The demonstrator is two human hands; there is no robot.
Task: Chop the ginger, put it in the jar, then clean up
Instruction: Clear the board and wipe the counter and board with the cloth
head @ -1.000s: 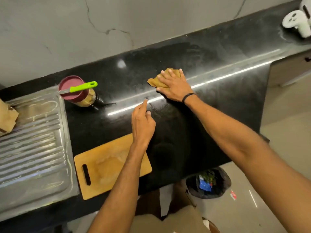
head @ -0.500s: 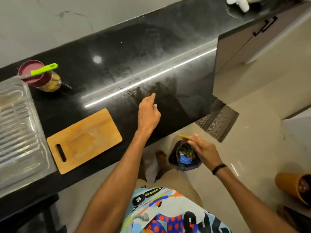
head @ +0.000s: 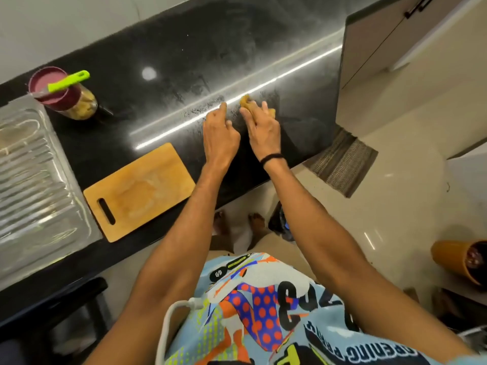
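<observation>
Right hand (head: 263, 130) presses the cloth (head: 245, 100) onto the bench (head: 237, 48), fingers laid over it, left hand (head: 220, 135) just beside, loosely curled, empty I think, with the jar (head: 79, 104) well off left, nearer that hand.

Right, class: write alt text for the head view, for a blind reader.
A right hand presses a yellow cloth on a black counter, the left hand beside it. Further left are a wooden cutting board and a jar with a green-handled knife across its lid.
</observation>
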